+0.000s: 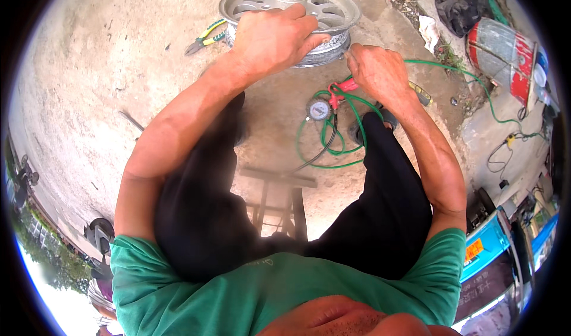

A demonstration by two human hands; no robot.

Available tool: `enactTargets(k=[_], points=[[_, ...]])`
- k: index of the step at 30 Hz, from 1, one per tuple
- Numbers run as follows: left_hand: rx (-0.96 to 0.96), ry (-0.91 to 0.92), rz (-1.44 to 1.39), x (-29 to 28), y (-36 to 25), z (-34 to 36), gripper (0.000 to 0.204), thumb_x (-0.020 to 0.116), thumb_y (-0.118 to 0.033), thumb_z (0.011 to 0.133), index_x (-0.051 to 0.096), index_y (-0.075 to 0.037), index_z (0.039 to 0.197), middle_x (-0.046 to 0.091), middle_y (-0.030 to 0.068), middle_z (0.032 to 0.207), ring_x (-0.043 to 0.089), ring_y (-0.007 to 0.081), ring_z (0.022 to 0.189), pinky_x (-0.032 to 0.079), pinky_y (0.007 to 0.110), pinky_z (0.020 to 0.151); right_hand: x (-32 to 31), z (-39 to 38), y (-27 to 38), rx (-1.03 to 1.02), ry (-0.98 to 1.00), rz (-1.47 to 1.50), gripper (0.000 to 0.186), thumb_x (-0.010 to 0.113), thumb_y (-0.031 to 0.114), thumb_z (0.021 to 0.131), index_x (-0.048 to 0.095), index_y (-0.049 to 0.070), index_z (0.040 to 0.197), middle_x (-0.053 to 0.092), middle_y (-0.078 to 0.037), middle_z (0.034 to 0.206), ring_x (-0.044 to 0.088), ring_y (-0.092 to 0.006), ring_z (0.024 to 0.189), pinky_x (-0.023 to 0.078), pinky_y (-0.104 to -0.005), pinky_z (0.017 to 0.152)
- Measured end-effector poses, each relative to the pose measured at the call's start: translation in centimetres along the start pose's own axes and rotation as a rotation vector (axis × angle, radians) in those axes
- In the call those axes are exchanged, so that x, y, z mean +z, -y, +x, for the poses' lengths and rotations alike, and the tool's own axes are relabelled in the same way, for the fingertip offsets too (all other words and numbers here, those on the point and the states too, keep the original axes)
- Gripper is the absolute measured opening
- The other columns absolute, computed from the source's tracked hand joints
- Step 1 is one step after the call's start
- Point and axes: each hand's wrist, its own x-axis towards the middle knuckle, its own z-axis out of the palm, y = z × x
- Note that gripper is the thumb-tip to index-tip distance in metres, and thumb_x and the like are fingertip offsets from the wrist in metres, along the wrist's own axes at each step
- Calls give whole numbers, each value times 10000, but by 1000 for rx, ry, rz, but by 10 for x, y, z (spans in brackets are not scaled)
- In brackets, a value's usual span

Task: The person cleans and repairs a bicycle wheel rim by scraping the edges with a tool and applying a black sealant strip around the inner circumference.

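Observation:
My left hand rests on the near side of the silver alloy wheel, its fingers curled over the metal. My right hand is just beside the wheel's lower right, fingers closed at a small part near its edge that I cannot make out. Below, a red inflator gun with a round pressure gauge lies on the ground among coils of green hose. Pliers with yellow-green handles lie left of the wheel, and a yellow-handled tool is partly behind my right hand.
The concrete ground holds a metal bar. Right are a red-and-grey drum, dark cloths, cables and a blue box. A wooden stool is between my legs; another person is partly visible at lower left.

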Motion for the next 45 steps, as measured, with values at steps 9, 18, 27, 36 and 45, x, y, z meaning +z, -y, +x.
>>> enactTargets(k=[9,18,27,36,45], points=[[14,-32,2,2,1,1,327,716,-431,925,675,-118,844,608,33,784,664,297,659,529,418,538,22,35,-44,101,-23,-13,339,521,304,946,722,30,946,716,-257,883,699,-457,855,546,-561,782],[-60,-63,29,0,9,8,340,704,-459,928,684,-129,849,614,25,770,675,293,679,539,436,558,6,25,-25,82,-37,-54,301,577,305,981,676,23,939,706,-248,827,683,-464,827,531,-567,735],[-43,-53,22,0,9,6,333,701,-461,931,706,-131,882,634,22,808,680,302,697,544,432,570,-5,12,-7,123,-3,27,335,532,318,972,748,62,979,732,-234,896,703,-450,860,547,-545,817],[-38,-33,10,-4,10,6,330,695,-452,937,700,-130,867,631,24,807,676,294,685,530,432,550,17,47,-41,139,3,-48,342,510,302,971,737,46,981,729,-241,927,702,-448,874,550,-547,800],[7,1,-13,0,5,-2,308,692,-433,941,687,-132,876,620,38,816,677,310,686,536,440,552,7,0,5,23,16,-65,195,615,201,892,707,48,970,715,-204,763,716,-416,763,555,-536,712]])
